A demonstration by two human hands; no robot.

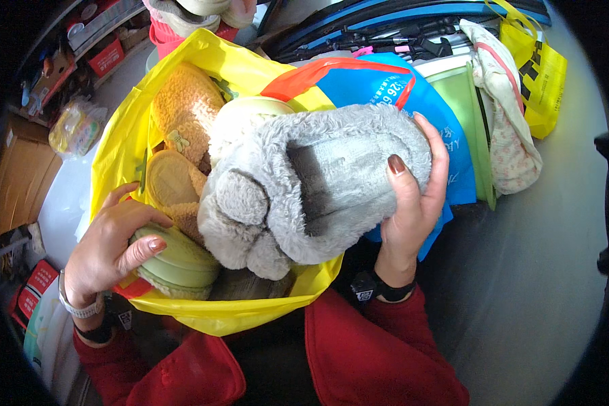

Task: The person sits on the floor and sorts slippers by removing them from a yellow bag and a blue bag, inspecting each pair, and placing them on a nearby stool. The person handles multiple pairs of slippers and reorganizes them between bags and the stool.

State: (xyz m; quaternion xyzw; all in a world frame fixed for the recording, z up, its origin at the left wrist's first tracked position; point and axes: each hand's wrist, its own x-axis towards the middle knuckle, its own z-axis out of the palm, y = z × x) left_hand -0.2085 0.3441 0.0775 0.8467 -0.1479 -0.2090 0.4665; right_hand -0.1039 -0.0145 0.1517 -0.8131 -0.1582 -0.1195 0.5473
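A grey plush slipper point(350, 152) with round furry pads on its toe lies tilted over a yellow plastic bag point(223, 314). My right hand point(416, 182) grips its heel, thumb on the insole and fingers behind the rim. My left hand point(111, 243) is at the bag's left side, thumb and forefinger around a green slipper point(182, 259) with a fleecy lining. Inside the bag are orange fleece slippers point(188, 101), one bearing a small bear ornament, and a cream fleecy slipper point(248, 111). The grey slipper partly covers them.
Behind the yellow bag stands a blue bag point(355, 86) with red trim and printed writing. Right of it are a green fabric container point(451, 101), a floral cloth point(512, 132) and another yellow bag point(545, 86). A red bucket point(165, 38) holds shoes. Shelves point(91, 45) and a cardboard box point(23, 172) line the left.
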